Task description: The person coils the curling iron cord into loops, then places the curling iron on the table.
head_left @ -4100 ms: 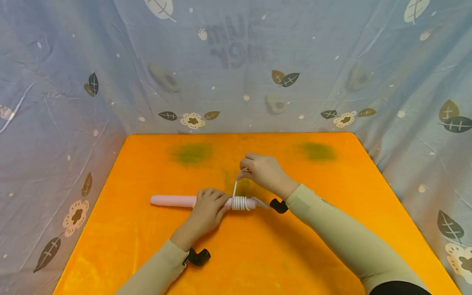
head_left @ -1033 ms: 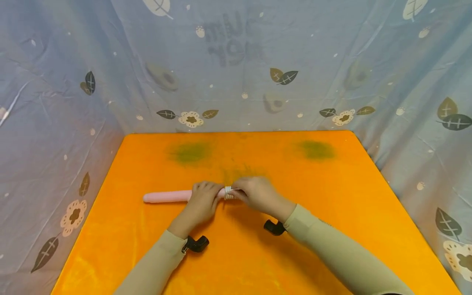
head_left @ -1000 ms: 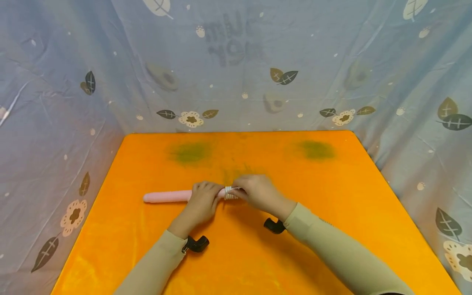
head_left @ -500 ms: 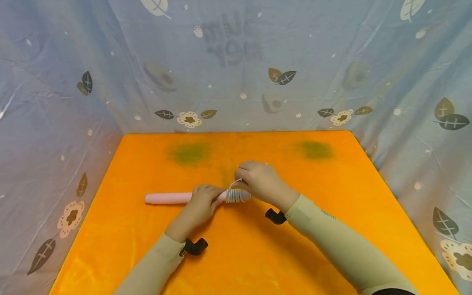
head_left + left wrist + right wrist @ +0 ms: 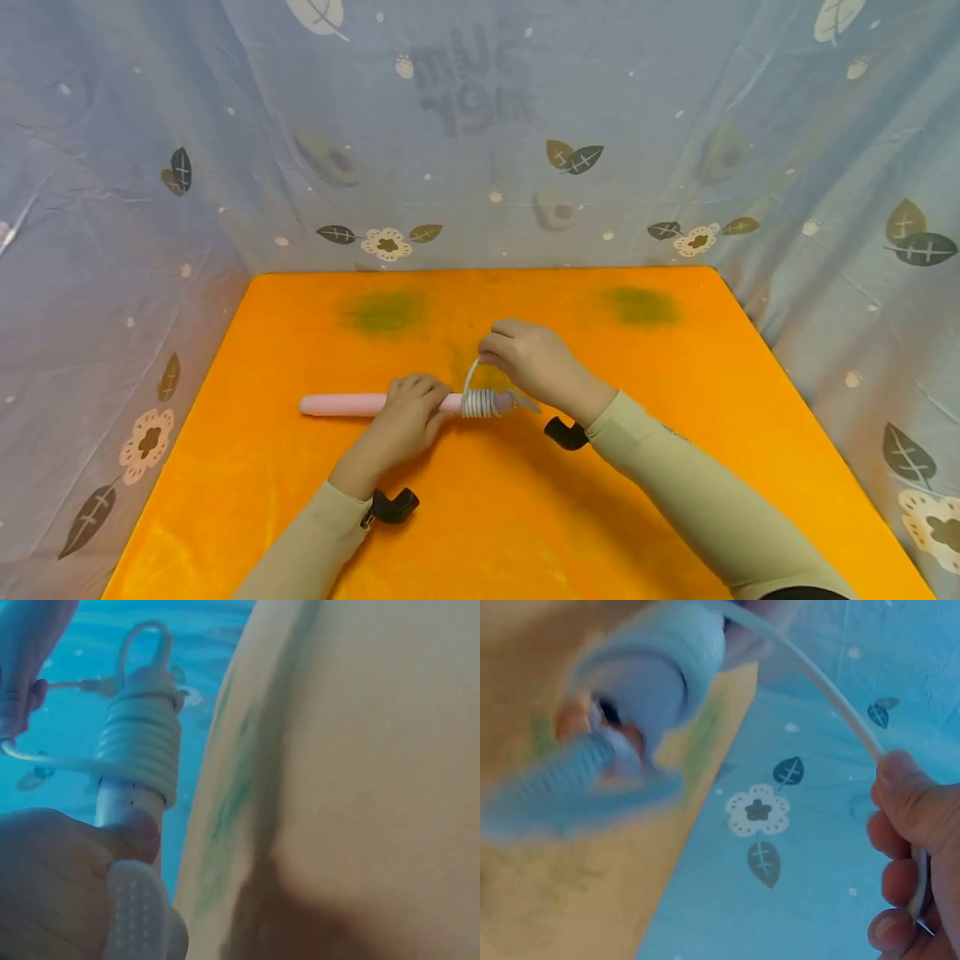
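A pink curling iron point(image 5: 345, 405) lies crosswise at mid-table in the head view, its rounded tip to the left. My left hand point(image 5: 405, 417) grips it around the middle, thumb along the handle; a white dotted lever point(image 5: 139, 911) shows beside that thumb in the left wrist view. White cord point(image 5: 482, 403) is wound in several snug turns around the handle's right end. From the innermost turn the cord rises to my right hand point(image 5: 534, 360), which pinches it above and behind the handle. In the right wrist view, fingers point(image 5: 901, 780) curl round the cord; the handle end is blurred.
The orange tabletop point(image 5: 480, 517) has dark green smudges near its back edge. A patterned grey-blue curtain point(image 5: 480, 167) encloses the back and sides. Black wrist camera mounts point(image 5: 393, 506) stick out at both wrists.
My right hand was low at the coils a second ago; it has since risen and moved back, drawing the cord up from the handle. The left hand keeps its grip on the curling iron.
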The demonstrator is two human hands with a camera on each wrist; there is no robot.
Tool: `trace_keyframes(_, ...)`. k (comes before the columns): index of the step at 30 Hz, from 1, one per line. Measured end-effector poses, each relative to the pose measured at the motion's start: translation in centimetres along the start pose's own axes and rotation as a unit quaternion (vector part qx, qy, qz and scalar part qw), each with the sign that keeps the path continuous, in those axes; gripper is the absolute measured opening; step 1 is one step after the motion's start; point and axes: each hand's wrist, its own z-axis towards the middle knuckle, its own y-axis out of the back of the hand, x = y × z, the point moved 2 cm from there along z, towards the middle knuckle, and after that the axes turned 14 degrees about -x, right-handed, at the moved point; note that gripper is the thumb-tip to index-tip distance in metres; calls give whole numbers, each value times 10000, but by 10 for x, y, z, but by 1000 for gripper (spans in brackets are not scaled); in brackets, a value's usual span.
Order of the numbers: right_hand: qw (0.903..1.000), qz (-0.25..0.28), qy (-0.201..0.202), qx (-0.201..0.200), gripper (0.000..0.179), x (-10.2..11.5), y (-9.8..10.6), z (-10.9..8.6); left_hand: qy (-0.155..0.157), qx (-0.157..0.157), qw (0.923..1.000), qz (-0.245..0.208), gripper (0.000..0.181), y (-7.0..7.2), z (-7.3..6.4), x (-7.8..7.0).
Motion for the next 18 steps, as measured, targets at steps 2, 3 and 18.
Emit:
trace_keyframes(2,9996,159,-230,99,9,-5,0,-1,-158,-40,9998,-114,24,1,-3,0)
trace_keyframes(3,9989,248,-373,144,9,-8,0,-2,-222,-57,9996,-150,24,1,-5,0)
trace_keyframes(18,9639,482,-2376,1098,19,-40,-44,-31,-927,-846,9905,-562,30,16,-10,-7)
